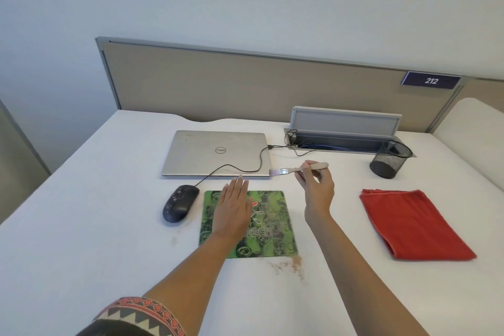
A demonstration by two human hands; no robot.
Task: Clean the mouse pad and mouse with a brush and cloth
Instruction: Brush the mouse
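Observation:
A green patterned mouse pad [272, 229] lies flat on the white desk in front of me. My left hand [233, 207] rests flat on its left half with straight fingers. My right hand [316, 188] hovers past the pad's far right corner and pinches the handle of a small paint brush [289, 171], its bristles pointing left near the laptop's corner. A black wired mouse [178, 203] with pale specks sits just left of the pad. A folded red cloth [411, 224] lies to the right, apart from both hands.
A closed silver laptop [215, 153] lies behind the pad, the mouse cable running over it. Brown crumbs [293, 264] are scattered at the pad's near right corner. A black mesh pen cup [390, 159] stands beside an open cable tray [343, 128] at the back right.

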